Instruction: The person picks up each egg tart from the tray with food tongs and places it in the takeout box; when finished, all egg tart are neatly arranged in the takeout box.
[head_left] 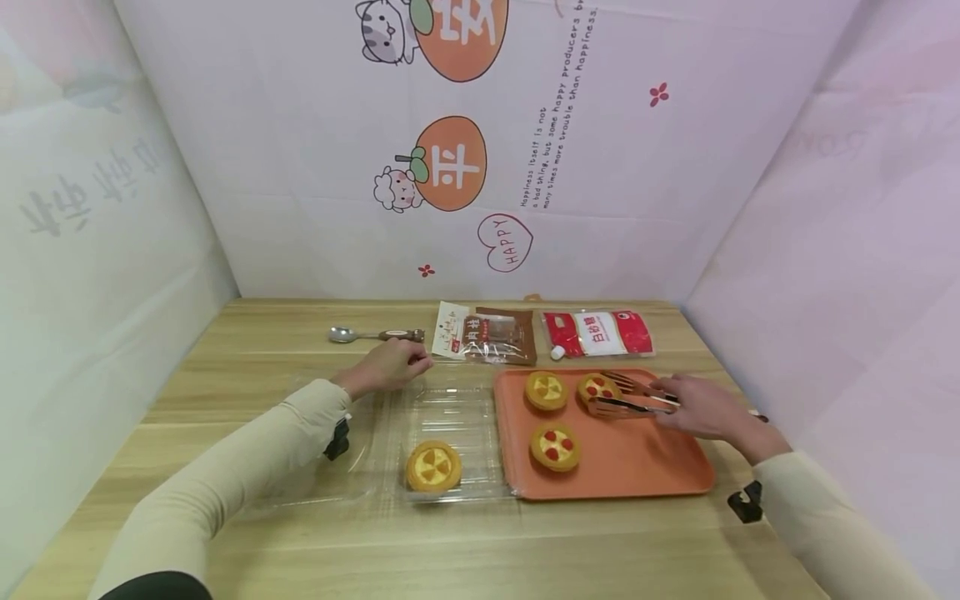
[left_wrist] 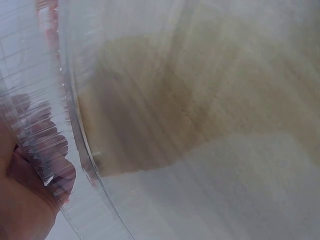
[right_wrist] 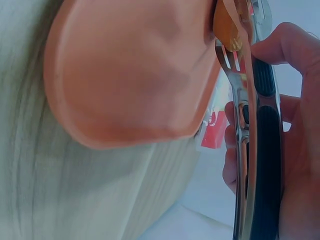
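Note:
My right hand (head_left: 701,406) grips metal serving tongs (right_wrist: 241,150) with slotted, fork-like ends and dark handle grips. In the head view the tong ends lie around a tart with red toppings (head_left: 597,389) at the back of the orange tray (head_left: 637,467). A yellow-topped tart (head_left: 546,391) and another red-topped tart (head_left: 556,447) sit on that tray too. My left hand (head_left: 386,367), fingers loosely curled, is at the back of the opened clear plastic box (head_left: 457,408); no held thing shows in it. One yellow-topped tart (head_left: 433,467) lies inside the box's front end.
Behind the box lie a spoon (head_left: 342,334) with a brown handle and a brown-and-white packet (head_left: 495,335). A red-and-white pouch (head_left: 597,333) with a white cap is behind the tray. The clear lid (head_left: 330,475) spreads leftward under my left forearm. Printed cloth walls surround the table.

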